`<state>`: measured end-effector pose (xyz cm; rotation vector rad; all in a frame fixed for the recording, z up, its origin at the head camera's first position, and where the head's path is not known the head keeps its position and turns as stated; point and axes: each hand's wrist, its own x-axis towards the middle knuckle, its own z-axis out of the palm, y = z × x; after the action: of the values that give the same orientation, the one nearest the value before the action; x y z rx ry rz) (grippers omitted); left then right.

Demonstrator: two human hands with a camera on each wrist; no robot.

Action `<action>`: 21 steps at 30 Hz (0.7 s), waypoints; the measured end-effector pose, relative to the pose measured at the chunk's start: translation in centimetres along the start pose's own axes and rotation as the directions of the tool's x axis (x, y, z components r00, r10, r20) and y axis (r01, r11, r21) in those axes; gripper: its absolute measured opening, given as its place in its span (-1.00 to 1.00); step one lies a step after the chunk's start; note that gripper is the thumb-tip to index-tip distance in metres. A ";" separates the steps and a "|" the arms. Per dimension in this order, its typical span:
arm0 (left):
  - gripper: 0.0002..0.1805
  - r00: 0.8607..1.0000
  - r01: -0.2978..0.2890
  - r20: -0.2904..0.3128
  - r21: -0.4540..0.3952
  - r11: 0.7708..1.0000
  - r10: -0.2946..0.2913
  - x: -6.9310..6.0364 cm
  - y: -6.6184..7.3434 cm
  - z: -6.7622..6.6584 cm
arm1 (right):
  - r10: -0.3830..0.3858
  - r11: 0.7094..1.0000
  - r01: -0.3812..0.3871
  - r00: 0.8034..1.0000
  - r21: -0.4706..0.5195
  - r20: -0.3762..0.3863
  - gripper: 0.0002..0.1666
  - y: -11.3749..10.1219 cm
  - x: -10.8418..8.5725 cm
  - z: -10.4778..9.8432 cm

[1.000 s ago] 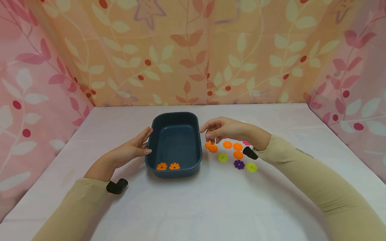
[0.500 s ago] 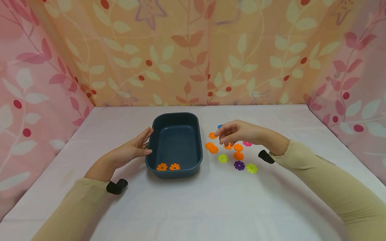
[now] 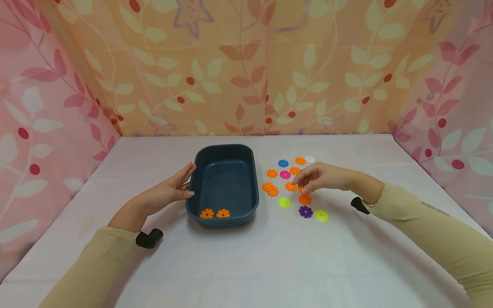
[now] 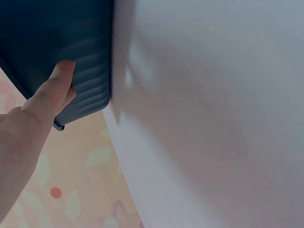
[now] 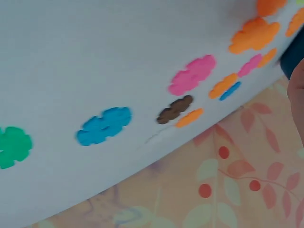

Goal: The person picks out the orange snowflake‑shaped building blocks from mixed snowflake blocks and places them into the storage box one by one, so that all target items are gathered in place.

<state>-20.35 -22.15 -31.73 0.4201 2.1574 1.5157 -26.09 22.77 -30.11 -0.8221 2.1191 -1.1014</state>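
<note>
A dark blue rectangular basin stands on the white-covered table, with two orange flower-shaped discs inside at its near end. My left hand rests against the basin's left side, fingers extended. The left wrist view shows a finger touching the ribbed outer wall. Right of the basin, my right hand hovers low over the scattered discs, fingers slightly bent. An orange disc is near its fingertips, and another lies partly hidden under them. I see nothing held in it.
Around the right hand lie more flower discs: a purple one, yellow-green ones, a pink one and a blue one. Green and brown discs show in the right wrist view. Patterned curtains enclose the table.
My right hand has moved from beside the basin's right rim, rightward and nearer, to above the orange discs. My left hand and the basin have stayed put.
</note>
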 end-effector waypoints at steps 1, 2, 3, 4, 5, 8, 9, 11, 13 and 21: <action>-0.01 1.000 0.000 0.001 -0.001 1.000 0.000 0.0 0.0 0.0 | -0.002 1.000 0.002 1.000 -0.009 0.000 -0.58 0.3 -0.1 -0.1; -0.02 1.000 0.001 0.000 -0.002 1.000 -0.001 0.0 0.0 0.0 | -0.001 1.000 0.001 1.000 -0.019 0.001 -0.58 0.5 -0.1 -0.2; -0.02 1.000 0.001 -0.001 -0.001 1.000 -0.001 0.0 0.0 0.0 | 0.001 1.000 -0.001 1.000 -0.028 0.001 -0.59 0.7 -0.2 -0.3; -0.02 1.000 0.002 -0.001 -0.001 1.000 -0.002 0.0 0.0 0.0 | 0.001 0.999 -0.001 1.000 -0.048 0.000 -0.59 0.9 -0.2 -0.4; -0.02 1.000 0.003 -0.002 0.000 1.000 -0.003 0.0 0.0 0.0 | -0.003 0.998 0.003 1.000 -0.069 0.001 -0.59 1.1 -0.3 -0.5; -0.02 1.000 0.009 -0.004 0.003 1.000 -0.009 -0.1 0.0 0.1 | -0.013 0.993 0.014 1.000 -0.113 0.012 -0.61 1.7 -0.2 -0.7; -0.02 1.000 0.010 -0.004 0.003 1.000 -0.010 -0.1 0.0 0.1 | -0.015 0.991 0.017 1.000 -0.129 0.016 -0.61 1.9 -0.2 -0.8; -0.02 1.000 0.010 -0.004 0.006 1.000 -0.010 -0.1 0.1 0.1 | -0.016 0.988 0.020 1.000 -0.152 0.025 -0.61 2.5 -0.1 -0.9; -0.02 1.000 0.007 -0.003 0.008 1.000 -0.007 -0.1 0.1 0.1 | -0.003 0.987 0.008 0.999 -0.163 0.032 -0.61 3.0 0.0 -1.1; -0.02 1.000 0.006 -0.005 0.014 1.000 -0.006 -0.1 0.1 0.1 | -0.003 0.983 0.019 0.996 -0.185 0.085 -0.61 4.7 0.7 -1.1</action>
<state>-20.18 -22.10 -31.58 0.4144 2.1727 1.5000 -28.53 24.93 -33.75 -0.9505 2.1710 -0.8676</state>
